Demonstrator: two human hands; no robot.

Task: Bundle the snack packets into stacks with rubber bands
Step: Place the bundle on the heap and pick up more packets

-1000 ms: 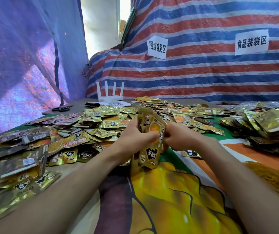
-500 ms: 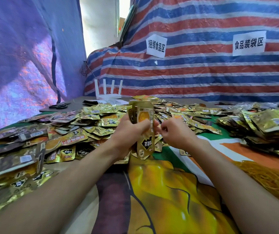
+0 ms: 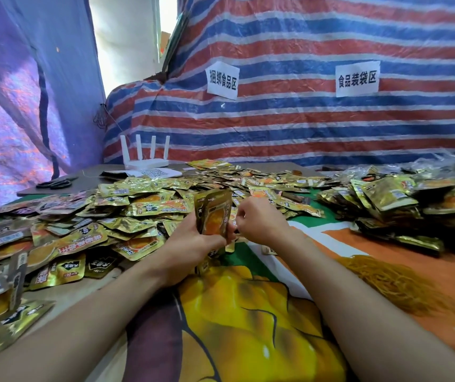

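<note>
Gold foil snack packets stand as one upright stack (image 3: 213, 213) over the middle of the table (image 3: 248, 326). The left hand (image 3: 190, 246) grips the stack round its lower end, probably to keep the edges square and the top free for a band. The right hand (image 3: 258, 220) sits just beside the stack's right edge with its fingers curled. We cannot tell whether it pinches a band or nothing.

The tangle of rubber bands (image 3: 397, 282) lies towards the right edge, within easy reach of that hand. Loose packets (image 3: 138, 208) cover the left side and the far middle. The heap of packets (image 3: 386, 199) at the right edge seems to us already bundled and set aside.

We count:
- one stack in hand, its packets too tightly pressed to number
- one router (image 3: 146, 162) with four antennas at the far left corner
- one pair of scissors (image 3: 55, 184) on the far left
- three paper signs (image 3: 222, 81) behind, the third cut off

The loose packets are too many to count.
</note>
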